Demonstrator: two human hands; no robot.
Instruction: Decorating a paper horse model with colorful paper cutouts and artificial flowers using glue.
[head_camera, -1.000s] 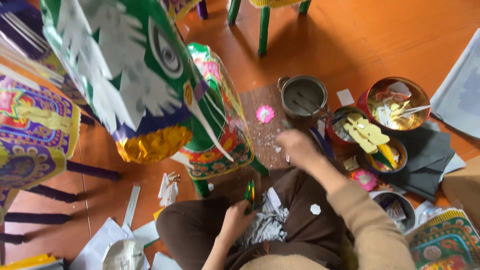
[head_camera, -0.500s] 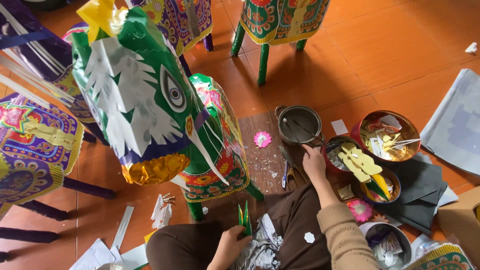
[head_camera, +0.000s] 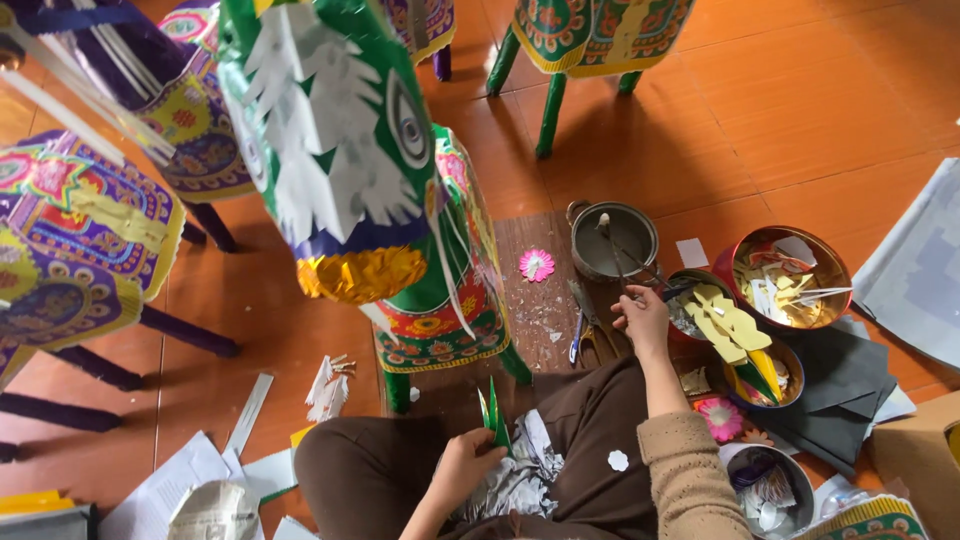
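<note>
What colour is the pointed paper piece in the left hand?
Green, held upright by the left hand; paper piece, head view.

Left hand (head_camera: 462, 468) with green paper cutout (head_camera: 493, 415) over lap, right hand (head_camera: 643, 318) beside grey glue pot (head_camera: 613, 240).

Your left hand (head_camera: 465, 470) low near lap, fingers pinched closed, wrist bent inward. Your right hand (head_camera: 643, 318) reached forward, arm extended, sleeve at forearm, fingers curled closed in grip.

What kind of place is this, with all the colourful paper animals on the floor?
Probably a craft workshop for paper figures, worked on the floor: a green paper horse, bowls of cut paper, a metal pot with a brush, and paper scraps around the seated person.
</note>
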